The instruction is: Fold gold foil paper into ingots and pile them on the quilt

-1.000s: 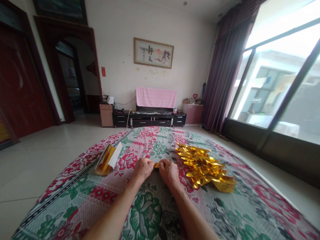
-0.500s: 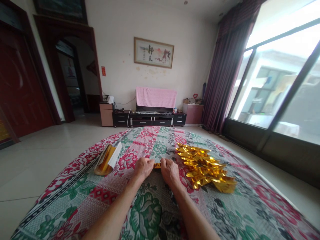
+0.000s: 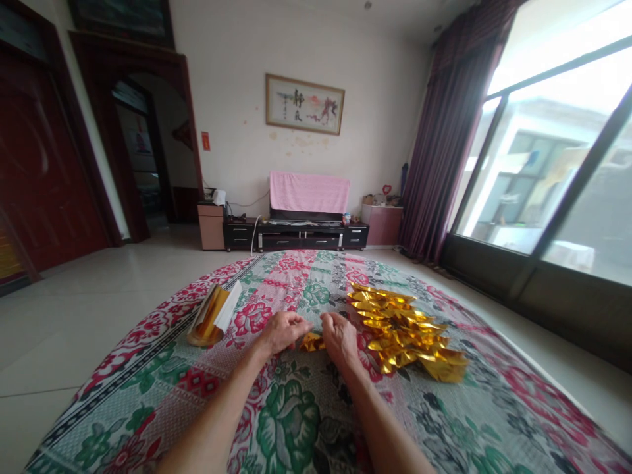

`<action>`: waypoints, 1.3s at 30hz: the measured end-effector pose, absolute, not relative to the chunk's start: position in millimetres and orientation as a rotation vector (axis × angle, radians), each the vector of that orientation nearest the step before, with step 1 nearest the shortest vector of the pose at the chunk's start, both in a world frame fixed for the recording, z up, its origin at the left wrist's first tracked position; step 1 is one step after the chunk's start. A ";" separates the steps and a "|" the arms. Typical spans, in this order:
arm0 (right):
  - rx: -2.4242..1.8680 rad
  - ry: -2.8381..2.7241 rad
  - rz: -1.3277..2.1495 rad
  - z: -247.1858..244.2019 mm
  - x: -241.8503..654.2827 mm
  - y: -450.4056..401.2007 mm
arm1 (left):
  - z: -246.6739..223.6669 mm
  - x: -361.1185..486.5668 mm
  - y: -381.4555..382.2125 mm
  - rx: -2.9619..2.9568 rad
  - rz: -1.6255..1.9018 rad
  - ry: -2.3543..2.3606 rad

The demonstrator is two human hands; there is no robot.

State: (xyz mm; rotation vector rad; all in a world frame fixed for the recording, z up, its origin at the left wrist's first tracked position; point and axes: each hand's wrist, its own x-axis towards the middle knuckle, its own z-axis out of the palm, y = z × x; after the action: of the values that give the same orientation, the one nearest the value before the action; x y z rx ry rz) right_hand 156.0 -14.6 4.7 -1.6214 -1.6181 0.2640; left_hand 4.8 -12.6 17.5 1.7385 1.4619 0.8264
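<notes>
A small folded piece of gold foil paper (image 3: 313, 342) is between my two hands, just above the flowered cloth (image 3: 289, 421). My right hand (image 3: 340, 337) is closed around its right end, and the fingers hide that part. My left hand (image 3: 286, 331) is closed in a pinch at the paper's upper left edge; its exact contact is partly hidden. To the right, several folded gold foil pieces (image 3: 407, 329) lie in an overlapping row. On the left rests a curled stack of gold sheets (image 3: 213, 316) with a white outer side.
The cloth covers a round table reaching toward a black TV cabinet (image 3: 301, 240). A pink towel (image 3: 309, 191) hangs over the television on it. Purple curtains (image 3: 434, 145) and a large window (image 3: 548, 171) are at the right, a dark red door (image 3: 49, 151) at the left.
The gold foil paper has tilted and dropped slightly toward me, with more of it showing. My left fingers have straightened somewhat at its upper edge. The row and the stack stay put.
</notes>
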 end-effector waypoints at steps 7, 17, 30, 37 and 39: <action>-1.541 -1.490 0.344 0.5 156.9 -15.7 | 17.6 -7.7 -13.1 1.884 0.648 1.310; -1.440 -1.503 0.286 -4.7 154.2 -17.7 | 7.2 -2.1 -10.9 1.868 0.808 1.379; -1.246 -1.516 0.333 -8.3 149.4 -19.3 | -8.3 -3.6 1.3 1.576 1.098 1.443; -1.274 -1.451 0.413 -8.2 150.9 -16.4 | -12.2 -0.5 3.3 1.605 1.189 1.342; -1.261 -1.436 0.422 -8.2 151.9 -15.6 | -10.1 0.3 2.1 1.594 1.192 1.326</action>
State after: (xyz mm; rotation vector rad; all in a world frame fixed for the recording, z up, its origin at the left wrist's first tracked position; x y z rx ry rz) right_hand 151.9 -15.6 -8.2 -1.2613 -1.4362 0.4220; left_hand 0.3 2.1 -10.1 1.5941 1.3265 1.1920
